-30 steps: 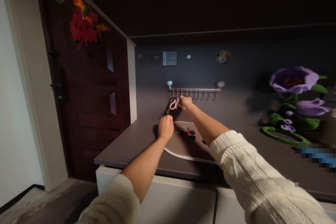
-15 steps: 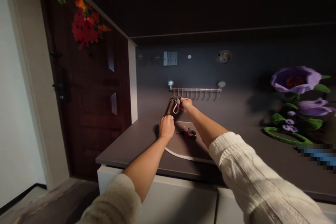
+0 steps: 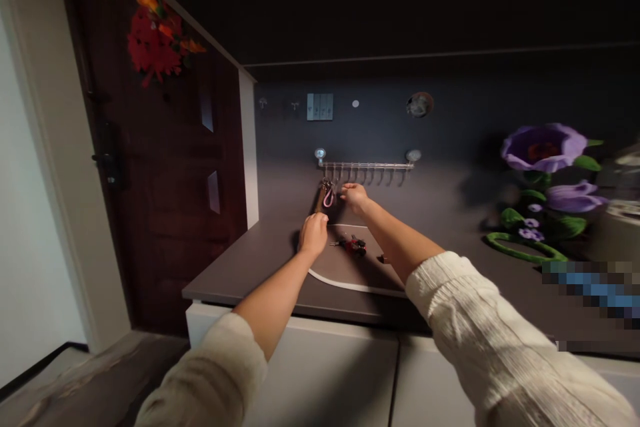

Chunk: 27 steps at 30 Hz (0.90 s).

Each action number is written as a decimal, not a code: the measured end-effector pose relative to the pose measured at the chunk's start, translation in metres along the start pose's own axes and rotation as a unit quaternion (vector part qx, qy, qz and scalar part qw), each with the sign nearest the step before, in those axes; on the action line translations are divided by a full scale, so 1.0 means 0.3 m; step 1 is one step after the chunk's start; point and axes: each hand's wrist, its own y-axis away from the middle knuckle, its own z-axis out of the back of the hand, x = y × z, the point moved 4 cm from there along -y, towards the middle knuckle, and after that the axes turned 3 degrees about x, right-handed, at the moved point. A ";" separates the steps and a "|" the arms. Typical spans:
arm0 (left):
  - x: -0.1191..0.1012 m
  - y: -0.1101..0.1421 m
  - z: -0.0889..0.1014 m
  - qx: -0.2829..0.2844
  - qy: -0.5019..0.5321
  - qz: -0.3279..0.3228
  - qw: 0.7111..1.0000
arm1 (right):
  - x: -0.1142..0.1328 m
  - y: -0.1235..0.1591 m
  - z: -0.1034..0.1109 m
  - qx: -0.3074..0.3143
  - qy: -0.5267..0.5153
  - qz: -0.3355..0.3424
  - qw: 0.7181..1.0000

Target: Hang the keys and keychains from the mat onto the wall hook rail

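Observation:
Several keys and fobs hang at the left end of a rail with hooks on the dark back panel. Among them are a pink loop and a long brown strap. My left hand is closed around the strap's lower end, its fingertips partly hidden. Just right of the pink loop, my right hand is raised below the hooks, thumb and forefinger slightly apart, with nothing visible between them. Below the hands, a bunch of keys with red and black parts lies on a brown mat with a pale rim.
Purple flowers with a green ring base stand at the right of the counter. A shelf overhangs the rail. At left is a dark red door. A small dark object lies by my right forearm.
My right hand has come away from the hanging key rings, and a gap now shows between it and the pink loop. The left hand stays at the brown strap. The view has shifted slightly.

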 end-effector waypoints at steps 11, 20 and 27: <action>-0.001 0.001 -0.009 0.035 0.011 -0.027 0.999 | -0.070 0.155 0.095 0.032 0.019 0.004 0.999; -0.011 0.011 -0.018 0.070 0.006 -0.045 0.997 | -0.184 0.189 0.150 0.047 0.058 0.025 0.997; 0.006 0.008 -0.036 0.101 -0.015 -0.032 0.994 | -0.218 0.168 0.146 0.052 0.350 0.114 0.928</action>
